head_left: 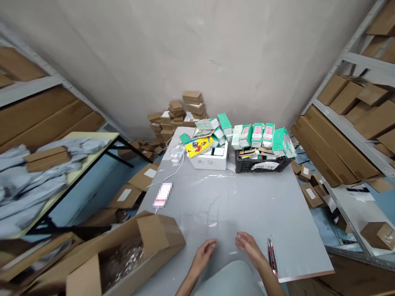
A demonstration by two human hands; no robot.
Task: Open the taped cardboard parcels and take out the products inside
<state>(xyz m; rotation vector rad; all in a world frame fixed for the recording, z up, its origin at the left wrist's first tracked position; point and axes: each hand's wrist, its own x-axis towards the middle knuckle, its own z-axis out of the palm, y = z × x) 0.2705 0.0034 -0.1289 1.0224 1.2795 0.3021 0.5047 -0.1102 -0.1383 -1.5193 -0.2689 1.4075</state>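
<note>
My left hand (pixel 204 254) is at the near part of the grey table (pixel 243 205), with its fingers loosely bent and nothing visible in them. Across a small gap, my right hand (pixel 247 246) is held in much the same way, also without anything visible in it. To the right of my right forearm lies a slim red-and-black tool (pixel 272 258), like a utility knife. On the left, nearest my left hand, stands an open cardboard box (pixel 154 238) with clear plastic wrap (pixel 126 259) inside.
At the table's back stand a white bin (pixel 211 163) and a black crate (pixel 259 165), both heaped with green-and-white boxes. A phone with a blurred screen (pixel 162 195) lies at the left edge, on a cable. Cartons fill shelves on both sides; grey bags (pixel 33 181) cover a side table.
</note>
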